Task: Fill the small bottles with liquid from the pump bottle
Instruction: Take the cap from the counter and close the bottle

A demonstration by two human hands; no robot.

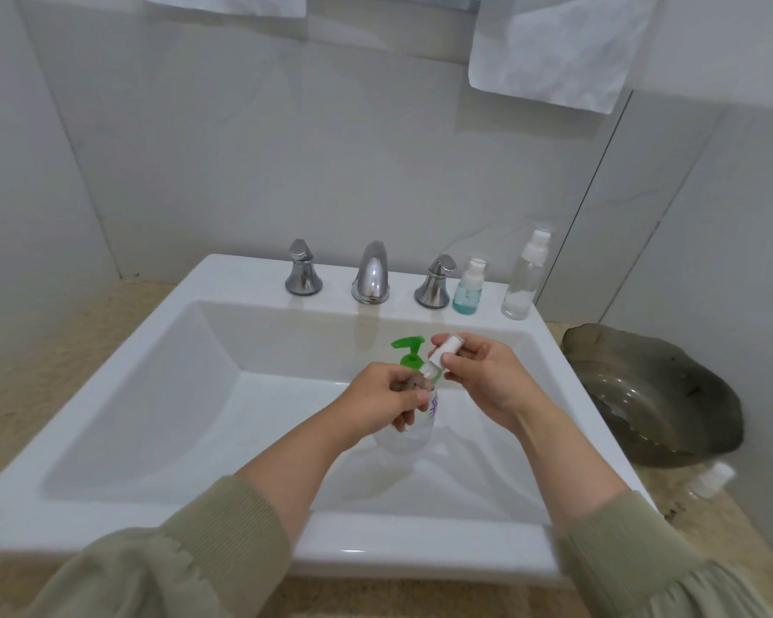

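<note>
A clear pump bottle (413, 432) with a green pump head (408, 350) and a purple label stands in the white sink (152, 350). Just in front of its neck, my left hand (387, 401) grips a small clear bottle (422, 385), mostly hidden by my fingers. My right hand (478, 376) pinches that bottle's white spray cap (442, 354) at its mouth; I cannot tell whether the cap is attached. On the sink's back ledge stand a small bottle with blue liquid (467, 289) and a taller clear spray bottle (525, 278).
A chrome faucet (371, 278) with two handles sits on the back ledge. A grey wavy glass dish (657, 394) rests on the beige counter to the right, with a small clear bottle (710, 481) lying near it. White towels (554, 46) hang above.
</note>
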